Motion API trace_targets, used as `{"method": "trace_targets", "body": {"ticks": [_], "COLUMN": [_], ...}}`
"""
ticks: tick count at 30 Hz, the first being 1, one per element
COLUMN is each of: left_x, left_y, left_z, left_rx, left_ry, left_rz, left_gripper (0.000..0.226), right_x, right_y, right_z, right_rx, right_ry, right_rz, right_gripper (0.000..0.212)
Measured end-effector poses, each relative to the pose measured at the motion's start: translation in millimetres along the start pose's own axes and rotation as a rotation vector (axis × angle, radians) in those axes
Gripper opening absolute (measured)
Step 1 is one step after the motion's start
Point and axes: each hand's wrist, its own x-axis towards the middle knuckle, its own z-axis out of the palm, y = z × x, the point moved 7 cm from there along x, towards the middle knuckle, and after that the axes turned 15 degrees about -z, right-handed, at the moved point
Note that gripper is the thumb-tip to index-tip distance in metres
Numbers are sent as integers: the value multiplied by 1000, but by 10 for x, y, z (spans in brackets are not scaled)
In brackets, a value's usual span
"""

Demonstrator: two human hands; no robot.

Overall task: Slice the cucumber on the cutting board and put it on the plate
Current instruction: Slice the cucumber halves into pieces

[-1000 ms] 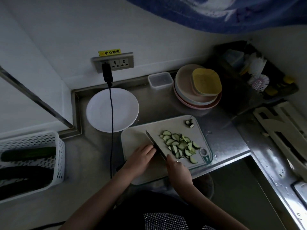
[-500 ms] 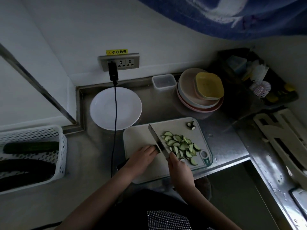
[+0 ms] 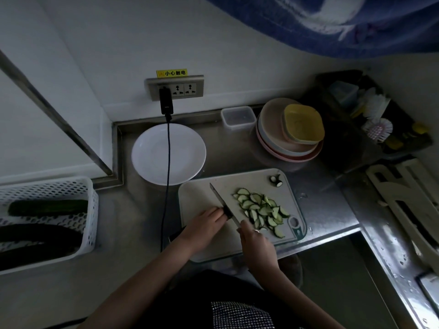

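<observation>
A white cutting board (image 3: 204, 198) lies on the steel counter. A pile of several half-round cucumber slices (image 3: 261, 210) sits on its right half, and a cut end piece (image 3: 276, 180) lies at its far right corner. My left hand (image 3: 205, 225) holds down a short dark cucumber stub (image 3: 227, 213) with curled fingers. My right hand (image 3: 255, 241) grips the handle of a knife (image 3: 219, 198), whose blade rests against the stub's right side. The empty white plate (image 3: 152, 160) stands behind the board on the left.
A black cable (image 3: 167, 162) hangs from the wall socket across the plate. A white basket (image 3: 90, 210) with whole cucumbers stands at left. A stack of plates with a yellow bowl (image 3: 301, 125) and a clear box (image 3: 238, 116) stand behind. A dark rack (image 3: 380, 119) is at right.
The knife has made small cuts at the stub, and my left hand has stayed on it. The camera has tilted slightly.
</observation>
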Motion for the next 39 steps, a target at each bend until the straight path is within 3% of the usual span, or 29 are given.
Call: {"method": "trace_targets", "body": {"ticks": [5,10,12,15,18,21,24,29,34,36,39], "left_x": [-1,-6,6,-25,-118,-146,-53,109,352,438,481], "left_y": [64,69,42,31,121,302,408,492,566,610,659], "left_z": [-100,-106,-63,-70,-204,-339,-300,-277,-36,39,139], "left_rx": [-2,48,51,50,74,64,87,-4,13,93,212], "left_ry": [67,10,0,65,161,209,119,15,-416,-506,-565], "left_rz": [15,-35,-48,6,114,195,223,148,-43,-57,1], "left_gripper": [37,61,59,33,32,43,52,53,84,78,66], "right_x": [37,29,12,-35,-131,-197,-235,-313,-415,-456,-492], "right_y": [76,71,65,86,140,206,212,251,396,454,438], "right_z": [98,96,57,-119,-311,-340,-310,-228,-211,-201,-202], "right_rx": [-23,-65,-153,-342,-392,-411,-433,-465,-415,-414,-405], "right_ry": [-77,-87,-111,-71,65,96,125,22,23,29,82], "right_rz": [53,62,34,-21,7,28,-3,-5,15,38,28], "right_gripper": [10,15,24,46,45,72,79,56,56,56,76]}}
